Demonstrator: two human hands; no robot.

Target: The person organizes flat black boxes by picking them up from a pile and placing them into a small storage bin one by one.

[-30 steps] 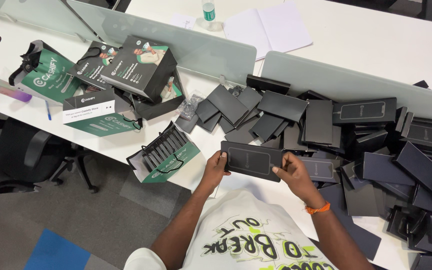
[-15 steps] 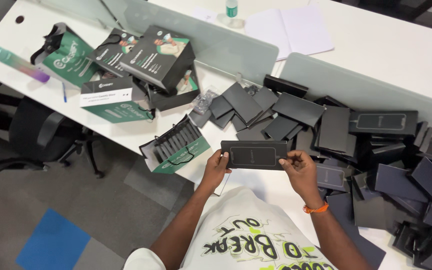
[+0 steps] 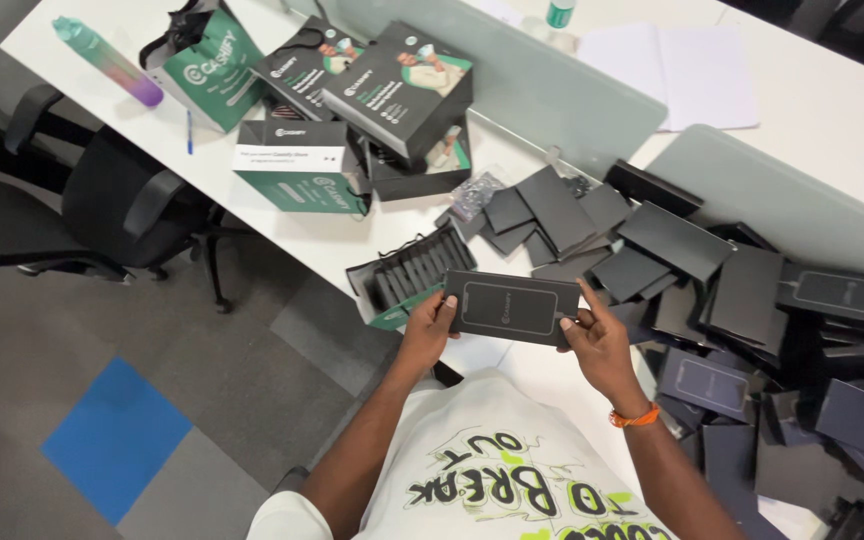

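Black flat box held level above white worktop: left hand grips its left end, right hand its right; black box pile beside.

**Surface and material findings at the packing desk**

Flat black box in hand: card, matt face with a faint printed outline. Loose black boxes heaped alongside: same matt card, some with a dull sheen. Green-and-black cartons: printed card, slightly glossy. Open tray box: card shell, dark ribbed insert, material not discernible. Desk: smooth white laminate, low gloss. Divider panels: frosted, translucent, smooth. Bottle: glossy translucent plastic, teal to purple. Sheets: plain white paper. Wristband: orange, looks like thread or cord. Shirt: soft white cloth with printed lettering. Floor: matt carpet tile
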